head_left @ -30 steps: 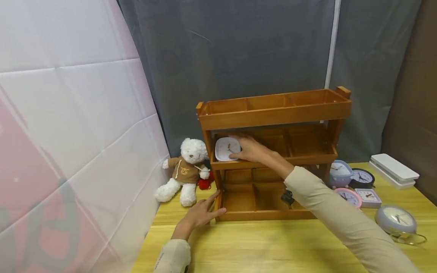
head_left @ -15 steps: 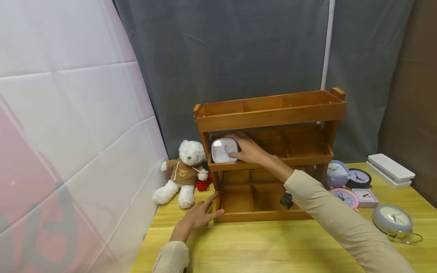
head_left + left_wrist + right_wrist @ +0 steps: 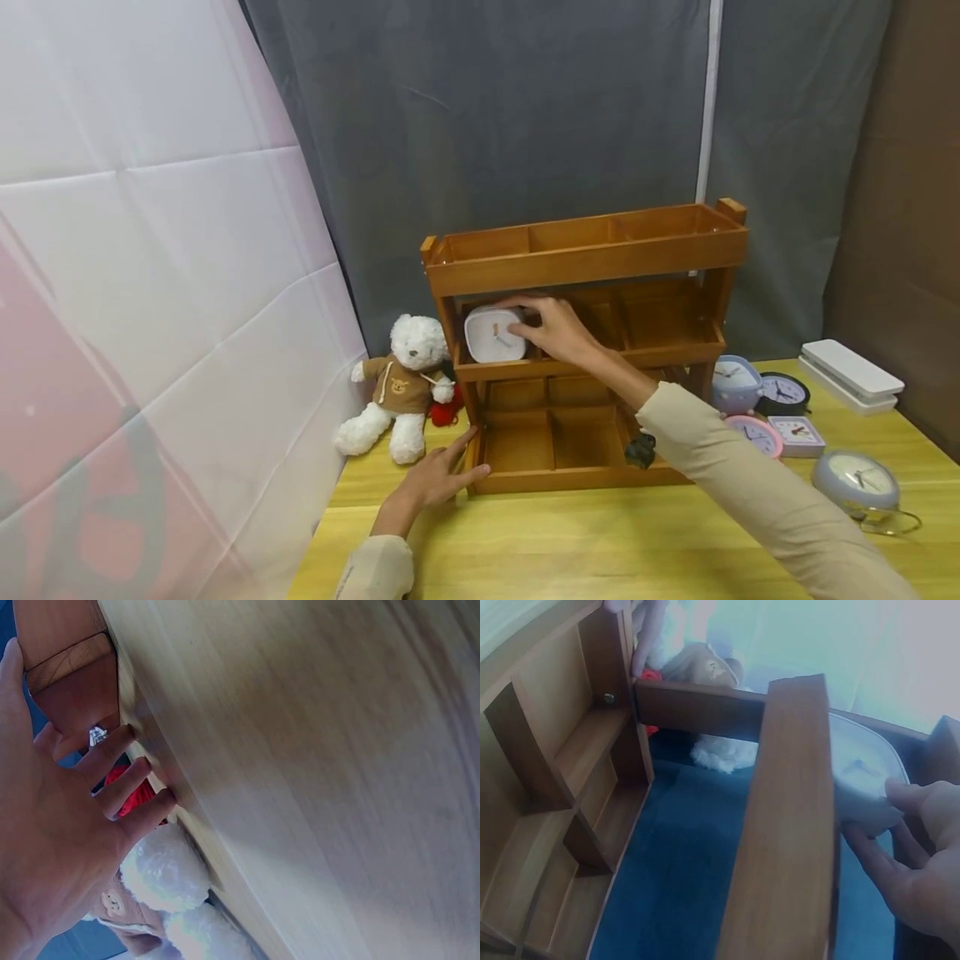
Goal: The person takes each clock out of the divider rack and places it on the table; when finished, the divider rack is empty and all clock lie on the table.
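A white rounded-square alarm clock [image 3: 494, 336] stands in the left compartment of the middle tier of a brown wooden shelf [image 3: 585, 265]. My right hand [image 3: 557, 330] holds it by its right side, thumb at the face's edge and fingers reaching over and behind. In the right wrist view, the clock [image 3: 862, 769] shows behind a wooden rail, pinched between thumb and fingers. My left hand [image 3: 431, 483] has its fingers spread, touching the shelf's lower left corner. From the left wrist, that hand [image 3: 67, 817] is beside the shelf's end with nothing in its grasp.
A white teddy bear [image 3: 405, 387] in a brown hoodie sits left of the shelf, near a red item [image 3: 445, 412]. On the right stand several clocks, including a pink one [image 3: 756, 436] and a grey one [image 3: 857, 482]. White flat boxes [image 3: 852, 371] lie behind them.
The clock's face has tipped slightly and turned upright again in its compartment. My right thumb has slid from the face toward its right edge. My left hand stays at the shelf corner.
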`<state>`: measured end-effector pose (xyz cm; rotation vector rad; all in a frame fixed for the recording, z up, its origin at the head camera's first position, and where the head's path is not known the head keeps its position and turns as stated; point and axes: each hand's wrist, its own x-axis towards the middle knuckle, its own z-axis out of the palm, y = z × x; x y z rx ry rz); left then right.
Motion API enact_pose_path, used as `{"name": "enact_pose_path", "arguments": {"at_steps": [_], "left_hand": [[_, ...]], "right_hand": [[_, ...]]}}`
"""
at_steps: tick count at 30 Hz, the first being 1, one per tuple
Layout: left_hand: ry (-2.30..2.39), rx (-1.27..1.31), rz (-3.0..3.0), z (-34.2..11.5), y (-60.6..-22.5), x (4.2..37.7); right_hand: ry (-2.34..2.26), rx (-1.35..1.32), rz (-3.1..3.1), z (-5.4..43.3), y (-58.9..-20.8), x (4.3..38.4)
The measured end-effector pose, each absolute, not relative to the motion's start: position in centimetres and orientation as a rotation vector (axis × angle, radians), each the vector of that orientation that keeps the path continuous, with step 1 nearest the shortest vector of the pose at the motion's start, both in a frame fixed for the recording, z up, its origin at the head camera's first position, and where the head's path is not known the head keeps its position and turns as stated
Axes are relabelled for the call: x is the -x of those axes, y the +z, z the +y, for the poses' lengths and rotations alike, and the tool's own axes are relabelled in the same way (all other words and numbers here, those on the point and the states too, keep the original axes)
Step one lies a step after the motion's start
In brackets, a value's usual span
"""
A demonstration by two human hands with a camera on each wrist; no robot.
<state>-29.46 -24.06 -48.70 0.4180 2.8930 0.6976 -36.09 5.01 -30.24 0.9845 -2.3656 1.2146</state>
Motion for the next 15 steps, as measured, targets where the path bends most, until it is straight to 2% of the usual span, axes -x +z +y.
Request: {"name": "enact_pose_path", "arguments": {"at_steps": [15], "left_hand": [[0.674, -0.465, 2.896, -24.1, -48.9, 29.7]], "right_hand": [[1.271, -0.954, -2.277, 9.1, -29.2, 33.0]]}}
